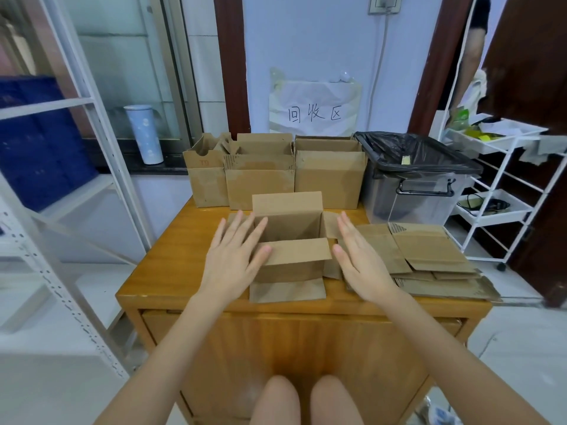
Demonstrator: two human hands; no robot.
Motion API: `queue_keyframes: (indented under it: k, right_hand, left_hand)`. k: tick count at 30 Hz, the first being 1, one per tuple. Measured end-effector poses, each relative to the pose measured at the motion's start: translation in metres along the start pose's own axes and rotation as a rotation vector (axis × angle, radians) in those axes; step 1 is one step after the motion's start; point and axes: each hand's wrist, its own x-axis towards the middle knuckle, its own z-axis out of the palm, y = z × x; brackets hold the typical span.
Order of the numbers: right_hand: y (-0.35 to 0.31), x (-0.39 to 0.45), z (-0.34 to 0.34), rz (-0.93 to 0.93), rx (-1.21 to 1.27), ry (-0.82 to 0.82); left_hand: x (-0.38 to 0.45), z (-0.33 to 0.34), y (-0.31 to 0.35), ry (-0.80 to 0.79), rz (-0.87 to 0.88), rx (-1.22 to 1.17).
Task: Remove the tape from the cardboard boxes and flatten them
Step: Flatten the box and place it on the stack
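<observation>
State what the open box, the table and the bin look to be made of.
Open box: brown corrugated cardboard, matte, with creased flaps. Table: wood or wood veneer, glossy orange-brown with visible grain. Bin: clear, apparently hard plastic, see-through walls, lined with a thin black plastic bag.

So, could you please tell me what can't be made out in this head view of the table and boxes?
- Floor of the open box: hidden by its own near wall and flap.
- Contact of the left hand and right hand with the box: unclear.
- Contents of the three rear boxes: hidden by their walls.
- Inside of the lined bin: dark bag, only a yellowish scrap shows.
- Count of the flattened stack: sheets overlap.
</observation>
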Motion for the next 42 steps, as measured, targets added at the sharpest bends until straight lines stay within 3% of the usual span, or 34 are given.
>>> queue_keyframes:
  k: [5,9,13,22,30,34,37,42]
  right_hand:
    - [-0.006,-0.011,0.000,0.195,0.230,0.135]
    - [-0.013,-0.022,0.015,0.249,0.295,0.045]
    - [-0.030,-0.033,0.033,0.289,0.384,0.062]
    - [-0.053,-0.031,0.052,0.337,0.460,0.094]
    - [-0.060,-0.020,0.037,0.274,0.355,0.224]
    - [-0.075,-0.011,0.026,0.235,0.288,0.266]
    - [-0.088,-0.004,0.022,0.208,0.118,0.246]
    - [-0.099,0.004,0.007,0.175,-0.059,0.151]
  left_hand:
    - [-0.015,-0.025,0.003,0.249,-0.331,-0.387]
    - [-0.041,-0.016,0.018,0.073,-0.532,-0.607]
    - [-0.057,0.002,0.033,-0.118,-0.577,-0.670]
    - [-0.049,0.007,0.054,-0.112,-0.612,-0.811]
    - [-0.039,-0.005,0.054,0.020,-0.534,-0.620]
    - [-0.028,-0.021,0.061,0.095,-0.459,-0.387]
    - [-0.021,-0.029,0.068,0.077,-0.407,-0.171]
    - [-0.008,-0.047,0.067,-0.029,-0.423,-0.045]
